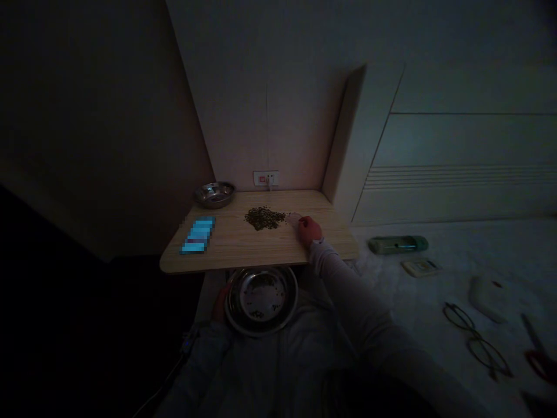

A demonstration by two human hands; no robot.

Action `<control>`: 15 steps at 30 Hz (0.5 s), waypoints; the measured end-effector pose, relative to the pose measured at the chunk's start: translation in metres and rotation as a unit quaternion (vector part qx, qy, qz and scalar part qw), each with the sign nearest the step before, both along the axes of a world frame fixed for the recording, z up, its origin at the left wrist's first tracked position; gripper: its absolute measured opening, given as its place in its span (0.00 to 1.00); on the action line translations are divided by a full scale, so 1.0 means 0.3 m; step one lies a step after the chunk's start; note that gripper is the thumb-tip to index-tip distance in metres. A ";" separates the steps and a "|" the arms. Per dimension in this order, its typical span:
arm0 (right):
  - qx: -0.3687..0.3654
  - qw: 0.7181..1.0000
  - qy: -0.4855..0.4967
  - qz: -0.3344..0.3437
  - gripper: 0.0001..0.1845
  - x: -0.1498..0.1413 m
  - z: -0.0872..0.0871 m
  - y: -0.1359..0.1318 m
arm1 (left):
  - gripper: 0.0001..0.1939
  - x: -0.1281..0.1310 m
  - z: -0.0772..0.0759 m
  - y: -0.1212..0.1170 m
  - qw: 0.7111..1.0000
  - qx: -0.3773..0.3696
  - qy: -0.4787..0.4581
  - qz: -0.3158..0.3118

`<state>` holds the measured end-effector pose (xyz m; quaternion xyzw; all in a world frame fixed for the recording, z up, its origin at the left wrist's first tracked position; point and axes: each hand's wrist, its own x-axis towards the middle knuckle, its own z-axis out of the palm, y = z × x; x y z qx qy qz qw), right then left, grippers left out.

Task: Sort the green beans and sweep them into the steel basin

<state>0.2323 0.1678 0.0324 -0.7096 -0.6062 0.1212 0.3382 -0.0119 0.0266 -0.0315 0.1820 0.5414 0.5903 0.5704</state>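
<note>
While grains [263, 218] lie heaped, left of them sit phone [199, 235] and bowl [214, 204].

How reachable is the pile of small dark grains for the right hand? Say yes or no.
Likely yes: the right hand is beside the pile of grains on the tabletop, with only an unclear pale thing between them.

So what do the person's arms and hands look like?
The right hand and left hand look bare, with no gloves to be seen. Both arms wear long sleeves. The right sleeve looks pale greyish and wrinkles near the wrist. The left sleeve looks darker grey in the dimness. It's too dark to make out any markings.
</note>
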 end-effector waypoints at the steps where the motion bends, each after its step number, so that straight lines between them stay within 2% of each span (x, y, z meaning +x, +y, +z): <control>1: 0.001 1.000 -0.002 0.001 0.14 -0.001 0.001 -0.001 | 0.06 0.000 -0.001 0.000 1.000 -0.001 0.001 0.001; 15: -0.007 1.000 -0.010 0.013 0.14 -0.004 0.000 -0.006 | 0.06 0.003 0.001 -0.002 1.000 -0.004 0.008 0.006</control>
